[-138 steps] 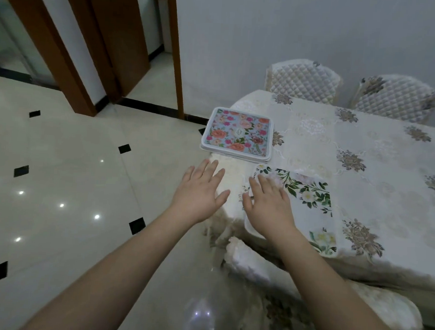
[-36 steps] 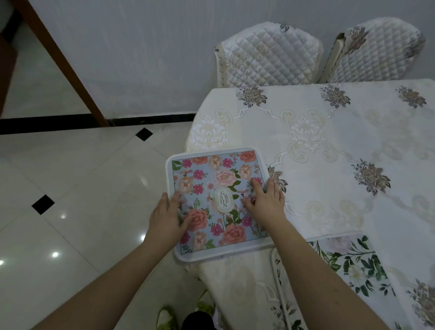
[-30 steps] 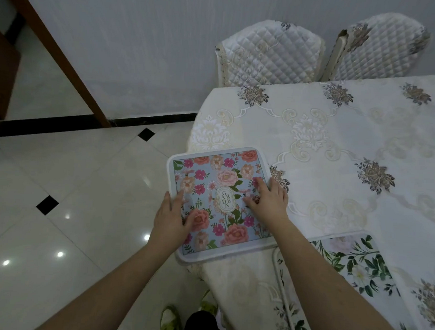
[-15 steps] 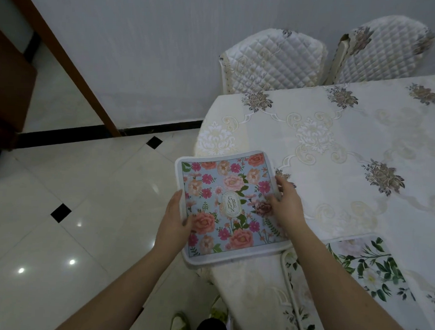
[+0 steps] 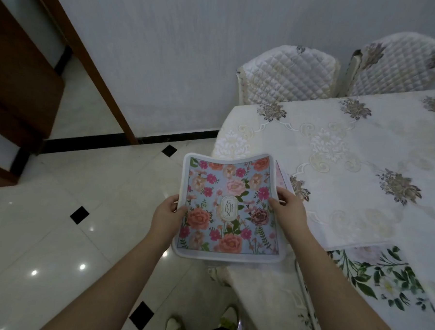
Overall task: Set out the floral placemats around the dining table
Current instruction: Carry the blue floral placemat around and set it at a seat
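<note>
Room: pale textured wall [image 5: 187, 49] at the back, glossy cream floor tiles [image 5: 43, 244] with small black diamond insets and ceiling-light glints. A brown wooden door frame [image 5: 90, 64] runs diagonally at upper left, with a black skirting strip [image 5: 127, 140] along the wall base.

The surface [image 5: 362, 172] fills the right half; I see it covered in a cream embroidered tablecloth with brown flower motifs, its edge draping down at lower centre. Two chairs in quilted white covers stand against the far side: one [image 5: 289, 75] nearer the corner, the other [image 5: 395, 65] further right.

A green-leaf placemat [image 5: 382, 274] lies flat on the surface at the near right edge.

The pink-rose placemat [image 5: 229, 208], blue ground with a white border and an oval label in the middle, is lifted clear at the surface's left corner, partly over the floor, bowed so its far edge curves up. The left hand [image 5: 166, 212] grips its left edge, thumb on top. The right hand [image 5: 287, 209] grips its right edge, thumb on the printed face. Behind the right edge I note a strip of another mat [image 5: 281, 178] lying on the cloth.

Shoes [image 5: 177, 326] show at the bottom of the view.
</note>
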The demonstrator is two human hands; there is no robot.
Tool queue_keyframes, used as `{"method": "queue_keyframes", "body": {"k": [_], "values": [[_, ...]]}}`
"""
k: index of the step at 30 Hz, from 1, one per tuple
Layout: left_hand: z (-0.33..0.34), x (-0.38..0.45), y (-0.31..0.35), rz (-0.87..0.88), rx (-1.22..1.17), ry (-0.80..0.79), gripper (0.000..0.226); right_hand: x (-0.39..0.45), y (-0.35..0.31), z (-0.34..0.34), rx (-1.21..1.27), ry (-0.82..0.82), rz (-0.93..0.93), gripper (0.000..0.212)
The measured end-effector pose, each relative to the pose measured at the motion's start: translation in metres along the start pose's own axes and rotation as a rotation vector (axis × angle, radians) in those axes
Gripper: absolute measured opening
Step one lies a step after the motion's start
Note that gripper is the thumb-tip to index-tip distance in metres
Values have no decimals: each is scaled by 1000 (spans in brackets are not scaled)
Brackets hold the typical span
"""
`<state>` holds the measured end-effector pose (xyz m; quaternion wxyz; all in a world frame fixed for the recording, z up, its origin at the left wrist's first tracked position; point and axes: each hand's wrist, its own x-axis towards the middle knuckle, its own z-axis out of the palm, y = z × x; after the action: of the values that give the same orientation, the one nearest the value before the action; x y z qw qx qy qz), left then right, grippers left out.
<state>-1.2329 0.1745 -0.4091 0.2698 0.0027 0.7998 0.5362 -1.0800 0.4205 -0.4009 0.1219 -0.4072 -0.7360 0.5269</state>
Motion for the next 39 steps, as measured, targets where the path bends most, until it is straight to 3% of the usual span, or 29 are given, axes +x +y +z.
{"method": "queue_keyframes", "body": {"k": [13, 25, 31, 39], "values": [[-142, 24, 15, 128, -31, 40, 29, -46, -91, 102, 206, -4, 4, 17], [-305, 80, 15, 64, 67, 101, 23, -76, -178, 219, 432, -70, 78, 18], [-326, 103, 27, 73, 74, 132, 20, -61, -194, 250, 343, -42, 48, 22], [-302, 149, 48, 63, 66, 125, 21, -16, -198, 256, 320, 3, 44, 21]]}}
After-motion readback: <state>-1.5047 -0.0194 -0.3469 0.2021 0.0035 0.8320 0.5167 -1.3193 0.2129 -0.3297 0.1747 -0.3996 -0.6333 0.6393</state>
